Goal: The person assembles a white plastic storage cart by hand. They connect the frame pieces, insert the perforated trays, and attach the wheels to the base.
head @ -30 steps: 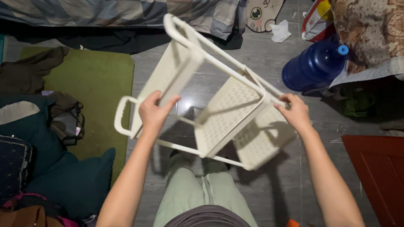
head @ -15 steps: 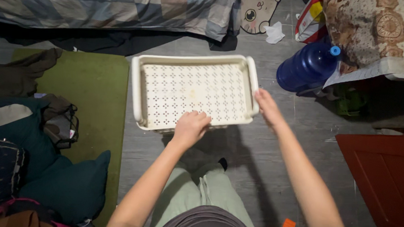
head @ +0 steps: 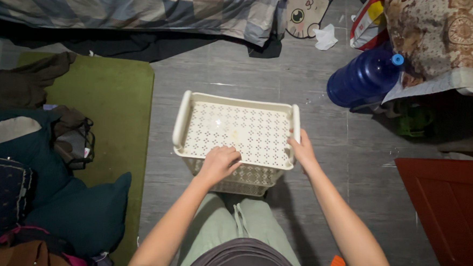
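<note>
A cream plastic tiered rack with perforated shelves stands upright on the grey floor in front of my legs. I look straight down onto its top shelf, and a lower shelf shows below its near edge. My left hand grips the near rim of the top shelf, fingers curled over it. My right hand holds the right near corner by the rounded side rail.
A green mat lies left of the rack, with dark cushions and clothes beside it. A blue water jug lies at the upper right by a table edge. A bed with a checked blanket runs along the top. A red panel is at the right.
The rack was tilted in the air a second ago, then turned level. It has since come down onto the floor, nearer my legs. Both hands stayed on it.
</note>
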